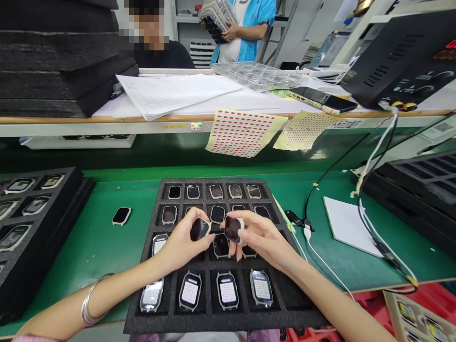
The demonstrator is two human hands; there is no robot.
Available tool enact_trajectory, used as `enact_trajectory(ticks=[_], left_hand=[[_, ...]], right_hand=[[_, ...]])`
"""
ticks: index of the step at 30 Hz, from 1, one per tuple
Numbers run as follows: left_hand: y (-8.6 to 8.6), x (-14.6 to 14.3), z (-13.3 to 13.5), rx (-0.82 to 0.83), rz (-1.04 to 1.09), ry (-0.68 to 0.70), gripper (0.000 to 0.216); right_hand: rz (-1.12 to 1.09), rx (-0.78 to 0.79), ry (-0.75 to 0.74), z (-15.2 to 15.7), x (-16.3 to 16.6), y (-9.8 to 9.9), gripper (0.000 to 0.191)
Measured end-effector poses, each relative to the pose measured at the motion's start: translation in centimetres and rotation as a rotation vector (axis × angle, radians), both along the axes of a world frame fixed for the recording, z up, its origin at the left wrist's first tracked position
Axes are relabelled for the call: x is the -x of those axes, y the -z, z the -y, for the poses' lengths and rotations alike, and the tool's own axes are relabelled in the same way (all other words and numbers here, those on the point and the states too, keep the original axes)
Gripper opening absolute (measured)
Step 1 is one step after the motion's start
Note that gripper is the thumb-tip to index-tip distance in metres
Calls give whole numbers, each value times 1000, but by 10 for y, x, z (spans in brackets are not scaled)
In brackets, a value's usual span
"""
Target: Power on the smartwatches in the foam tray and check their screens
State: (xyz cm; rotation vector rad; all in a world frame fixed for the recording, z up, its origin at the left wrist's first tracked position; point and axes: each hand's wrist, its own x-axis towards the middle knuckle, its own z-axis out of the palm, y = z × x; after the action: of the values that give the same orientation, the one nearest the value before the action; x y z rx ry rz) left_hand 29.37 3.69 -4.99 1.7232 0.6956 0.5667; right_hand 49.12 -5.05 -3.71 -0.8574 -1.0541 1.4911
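My left hand [181,242] pinches a dark-screened watch body [199,229] above the black foam tray [167,316]. Close beside it, my right hand [258,237] holds a second watch body [233,229] with a pale rim. Both hands hover over the tray's middle rows. Several watch bodies sit in the tray's pockets: dark screens in the far rows, lit white screens [227,289] in the near row. A silver bangle [89,300] circles my left wrist.
A loose watch body [121,215] lies on the green mat left of the tray. Another foam tray [53,204] with watches stands at the left, black trays [420,190] at the right. White cables [370,223] and a white card [347,225] lie right. Two people are behind the shelf.
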Motion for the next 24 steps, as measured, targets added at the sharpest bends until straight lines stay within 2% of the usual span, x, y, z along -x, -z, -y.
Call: enact_trajectory(ticks=[4,11,20,24], left_hand=[[-5,1,4,-11,-94,67,19],[-4,2,3,-45,-28,45,24],[-8,3,6,-72,-120,103,19],[-9,3,6,-74,-97,104,20]], right_hand=[[33,8,-15,1,-1,2,33],[58,-3,-19,1,0,3,40],[68,19,-25,3,-1,4,37],[76,18,-43,3,-2,4,39]])
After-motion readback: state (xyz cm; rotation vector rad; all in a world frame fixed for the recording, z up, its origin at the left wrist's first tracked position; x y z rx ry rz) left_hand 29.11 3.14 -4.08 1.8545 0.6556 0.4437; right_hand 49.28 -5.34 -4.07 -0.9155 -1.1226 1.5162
